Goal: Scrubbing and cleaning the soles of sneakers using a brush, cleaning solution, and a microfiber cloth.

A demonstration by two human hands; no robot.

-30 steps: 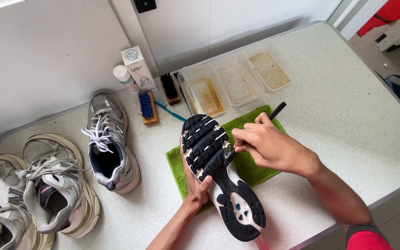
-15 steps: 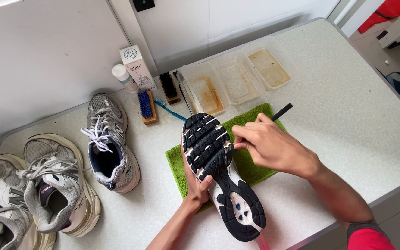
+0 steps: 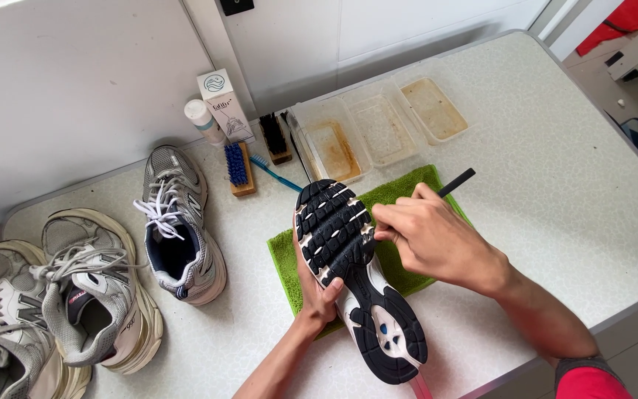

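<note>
My left hand [image 3: 317, 290] grips a sneaker [image 3: 352, 277] from underneath, sole turned up, black tread with white and blue patches showing. My right hand [image 3: 431, 240] holds a thin black-handled tool [image 3: 455, 182] whose working end presses on the forefoot tread; that end is hidden behind my fingers. The shoe is held over a green towel [image 3: 400, 199] spread on the speckled white table [image 3: 555, 185].
A grey laced sneaker [image 3: 179, 229] stands left of the towel, two more worn sneakers [image 3: 90, 295] further left. Behind are a blue-bristled brush [image 3: 239, 166], a blue toothbrush [image 3: 275, 174], a dark brush [image 3: 275, 137], a small box [image 3: 223, 103], a bottle [image 3: 202, 120] and three stained plastic trays [image 3: 378, 125].
My right hand has shifted slightly along the forefoot tread with the tool. The shoe and left hand stay almost still.
</note>
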